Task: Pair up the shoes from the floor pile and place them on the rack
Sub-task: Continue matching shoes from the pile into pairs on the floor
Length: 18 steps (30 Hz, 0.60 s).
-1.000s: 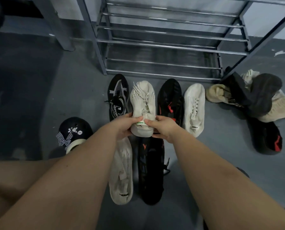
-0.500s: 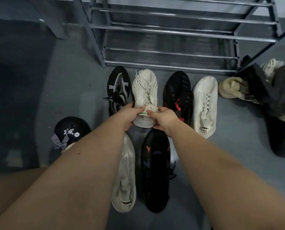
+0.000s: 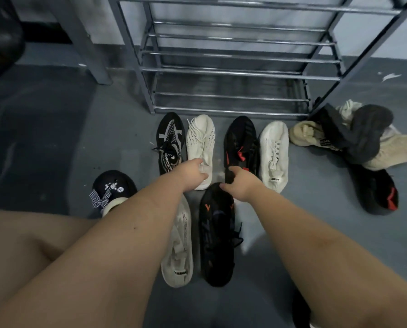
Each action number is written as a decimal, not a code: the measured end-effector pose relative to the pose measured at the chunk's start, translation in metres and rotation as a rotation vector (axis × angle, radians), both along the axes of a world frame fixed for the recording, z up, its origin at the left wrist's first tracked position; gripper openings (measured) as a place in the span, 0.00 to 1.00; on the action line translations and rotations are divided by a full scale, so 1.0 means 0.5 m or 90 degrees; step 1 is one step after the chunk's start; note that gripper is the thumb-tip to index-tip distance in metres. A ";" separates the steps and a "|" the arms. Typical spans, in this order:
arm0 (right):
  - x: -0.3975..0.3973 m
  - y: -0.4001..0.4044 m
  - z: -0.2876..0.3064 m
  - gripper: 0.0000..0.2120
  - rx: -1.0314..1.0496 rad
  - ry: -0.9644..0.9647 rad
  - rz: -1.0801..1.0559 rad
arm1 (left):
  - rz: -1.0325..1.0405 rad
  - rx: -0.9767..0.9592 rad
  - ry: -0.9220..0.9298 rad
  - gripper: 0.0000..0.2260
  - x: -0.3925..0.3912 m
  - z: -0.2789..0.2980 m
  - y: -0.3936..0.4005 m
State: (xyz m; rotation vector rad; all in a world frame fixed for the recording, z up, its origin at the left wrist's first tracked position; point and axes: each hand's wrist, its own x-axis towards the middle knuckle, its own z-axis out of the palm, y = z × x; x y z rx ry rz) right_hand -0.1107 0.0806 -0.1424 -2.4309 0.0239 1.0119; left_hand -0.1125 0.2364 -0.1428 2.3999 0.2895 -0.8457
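Cream sneaker [image 3: 201, 147] lies lengthwise, toe toward the rack [image 3: 233, 72]; left hand [image 3: 191, 174] fingers grip its heel.

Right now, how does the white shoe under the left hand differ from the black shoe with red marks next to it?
The white knit shoe is pale with white laces; the black shoe with red accents is dark, and its laces are hard to make out. The left hand touches the white shoe's heel end; the right hand reaches the black shoe's heel end. Both lie on the grey floor, toes toward the metal shoe rack.
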 end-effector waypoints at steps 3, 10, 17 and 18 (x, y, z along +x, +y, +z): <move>-0.025 -0.050 0.041 0.33 -0.073 -0.045 0.023 | -0.106 0.046 -0.050 0.28 -0.014 0.045 -0.043; -0.059 -0.184 0.128 0.32 -0.177 -0.117 0.037 | -0.367 0.115 -0.165 0.28 -0.029 0.129 -0.193; -0.025 -0.366 0.209 0.34 -0.327 -0.123 0.071 | -0.457 0.126 -0.205 0.28 0.005 0.161 -0.356; -0.012 -0.393 0.224 0.33 -0.344 -0.133 0.077 | -0.465 0.128 -0.206 0.29 0.013 0.162 -0.378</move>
